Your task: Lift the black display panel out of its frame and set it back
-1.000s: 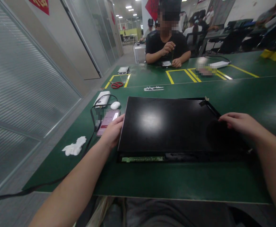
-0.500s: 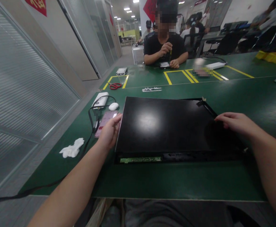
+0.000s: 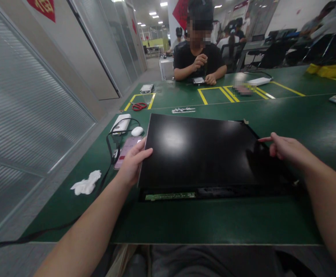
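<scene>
The left hand [image 3: 133,163] is closing on the left edge of the panel [image 3: 197,154], its thumb lying on top and the fingers tucked under out of sight. The right hand [image 3: 285,148] is resting at the panel's right edge, half open, with the index finger stretching out over the surface and the other fingers curling. Whether it is actually gripping cannot be told.

The panel is one flat black sheet, glossy and catching a pale blur of ceiling light, spanning between the two hands. It is sitting over a single black frame [image 3: 271,188] on the green desk [image 3: 214,219]. One green circuit strip [image 3: 170,196] is showing along the frame's near edge.

Just beside the left hand one phone [image 3: 127,148] is lying, with one white mouse [image 3: 137,131] and one black cable [image 3: 109,150] looping near it. One crumpled white tissue [image 3: 85,184] is lying farther left and one pair of red scissors [image 3: 139,106] farther back. Across the desk a person [image 3: 198,57] in black is sitting — both hands busy over a small device.
</scene>
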A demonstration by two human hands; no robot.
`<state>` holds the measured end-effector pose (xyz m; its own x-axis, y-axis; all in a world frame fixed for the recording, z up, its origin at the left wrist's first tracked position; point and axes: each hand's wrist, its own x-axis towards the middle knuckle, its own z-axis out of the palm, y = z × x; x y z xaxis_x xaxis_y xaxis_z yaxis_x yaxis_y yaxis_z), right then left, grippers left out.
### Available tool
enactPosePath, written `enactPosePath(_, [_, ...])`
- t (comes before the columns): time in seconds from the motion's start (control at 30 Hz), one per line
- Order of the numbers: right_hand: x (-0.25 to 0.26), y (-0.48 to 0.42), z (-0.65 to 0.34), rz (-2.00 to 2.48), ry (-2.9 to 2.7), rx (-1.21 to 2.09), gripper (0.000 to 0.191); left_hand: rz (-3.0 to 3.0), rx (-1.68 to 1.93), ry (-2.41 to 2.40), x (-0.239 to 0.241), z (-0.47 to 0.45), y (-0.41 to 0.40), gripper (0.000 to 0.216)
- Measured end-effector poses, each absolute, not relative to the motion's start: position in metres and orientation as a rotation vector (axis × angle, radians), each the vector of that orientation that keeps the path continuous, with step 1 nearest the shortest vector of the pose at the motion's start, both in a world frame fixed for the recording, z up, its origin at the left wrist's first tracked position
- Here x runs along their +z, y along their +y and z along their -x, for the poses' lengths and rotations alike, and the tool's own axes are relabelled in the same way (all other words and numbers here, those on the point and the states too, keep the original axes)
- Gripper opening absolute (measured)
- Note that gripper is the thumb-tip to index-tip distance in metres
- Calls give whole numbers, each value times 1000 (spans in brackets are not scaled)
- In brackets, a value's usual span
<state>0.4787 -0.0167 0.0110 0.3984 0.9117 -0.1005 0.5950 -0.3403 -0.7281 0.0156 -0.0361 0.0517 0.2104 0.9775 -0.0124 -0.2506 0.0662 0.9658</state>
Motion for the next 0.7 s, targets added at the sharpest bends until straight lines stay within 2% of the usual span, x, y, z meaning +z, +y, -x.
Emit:
enactPosePath(0.33, [26, -20, -476, 2019, -934, 901, 60, -1108, 1192, 867, 49, -17, -36, 71])
enactPosePath(0.7, [40, -26, -476, 1710, -726, 1312, 50, -1058, 1361, 893, 55, -14, -34, 58])
